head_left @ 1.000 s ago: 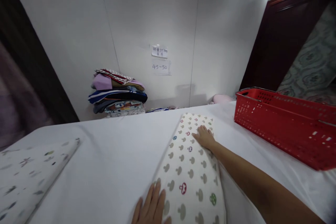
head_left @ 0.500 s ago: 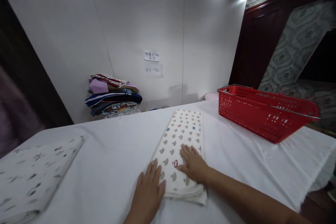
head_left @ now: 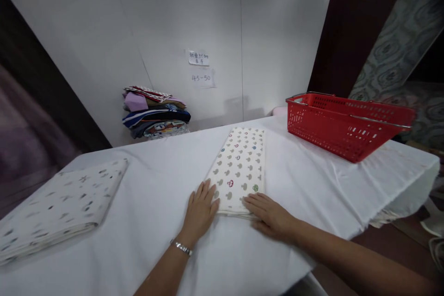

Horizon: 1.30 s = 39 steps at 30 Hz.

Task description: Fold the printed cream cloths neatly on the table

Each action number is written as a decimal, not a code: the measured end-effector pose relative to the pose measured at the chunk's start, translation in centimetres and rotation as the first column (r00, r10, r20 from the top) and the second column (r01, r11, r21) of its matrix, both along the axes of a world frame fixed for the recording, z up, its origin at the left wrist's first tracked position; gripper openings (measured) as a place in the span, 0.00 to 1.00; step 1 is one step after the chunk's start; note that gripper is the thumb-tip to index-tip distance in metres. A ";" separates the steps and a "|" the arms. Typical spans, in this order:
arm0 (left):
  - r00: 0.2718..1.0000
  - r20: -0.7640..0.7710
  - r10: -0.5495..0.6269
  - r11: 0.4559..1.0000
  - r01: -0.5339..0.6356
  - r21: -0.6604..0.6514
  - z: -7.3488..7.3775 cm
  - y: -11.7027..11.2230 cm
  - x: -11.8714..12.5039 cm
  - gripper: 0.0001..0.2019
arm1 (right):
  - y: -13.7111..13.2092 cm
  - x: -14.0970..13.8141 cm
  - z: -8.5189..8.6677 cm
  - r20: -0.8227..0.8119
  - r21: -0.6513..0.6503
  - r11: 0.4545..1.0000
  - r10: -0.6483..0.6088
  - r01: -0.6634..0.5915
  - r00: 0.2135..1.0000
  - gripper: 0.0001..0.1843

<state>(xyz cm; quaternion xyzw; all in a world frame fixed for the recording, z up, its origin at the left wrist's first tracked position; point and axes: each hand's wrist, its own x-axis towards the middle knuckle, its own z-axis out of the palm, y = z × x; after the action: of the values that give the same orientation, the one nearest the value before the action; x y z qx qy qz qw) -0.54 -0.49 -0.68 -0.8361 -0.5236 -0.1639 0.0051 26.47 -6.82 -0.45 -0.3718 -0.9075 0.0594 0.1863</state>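
Mushroom-print cloth (head_left: pixel 240 166): long axis runs forward. Left hand (head_left: pixel 200 210), right hand (head_left: pixel 272 216): flattened against near corners, grasping nothing.

Stretches the bare left arm (head_left: pixel 163 268) up from the bottom edge and the bare right arm (head_left: pixel 347 255) in from the lower right corner. Rests the left hand (head_left: pixel 198 213) palm down, uncurled, fingers (head_left: pixel 200 192) slightly spread and pointing away from the body, thumb (head_left: pixel 214 207) out to the right. Holds the right hand (head_left: pixel 273 218) angled inward, fingers close together and pointing left, thumb nearest the body.
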 end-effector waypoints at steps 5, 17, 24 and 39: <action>0.990 0.068 -0.126 0.992 0.126 0.000 0.5 -0.5 -1.1 0.22 | -0.4 0.2 0.1 -0.018 0.108 0.994 0.009 -0.007 1.000 0.25; 0.958 -0.050 -0.281 0.954 0.285 0.090 1.3 -0.9 -4.5 0.27 | -0.4 -1.1 0.5 0.027 0.195 0.981 -0.013 0.007 1.000 0.25; 0.962 -0.075 -0.262 0.963 0.266 0.049 2.3 -0.6 -3.6 0.31 | 0.0 -1.4 0.7 0.007 0.198 0.980 0.003 -0.004 1.000 0.23; 0.964 0.063 -0.259 0.966 0.258 0.024 2.8 -4.6 7.0 0.25 | 1.1 -0.3 0.2 -0.142 0.245 0.969 0.067 -0.030 0.988 0.32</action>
<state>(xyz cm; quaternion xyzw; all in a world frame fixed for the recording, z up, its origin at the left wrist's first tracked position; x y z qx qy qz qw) 6.45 -5.04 2.15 -0.8913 -0.4087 -0.1945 -0.0269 26.21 -5.75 -0.23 -0.3185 -0.9002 -0.0195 0.2963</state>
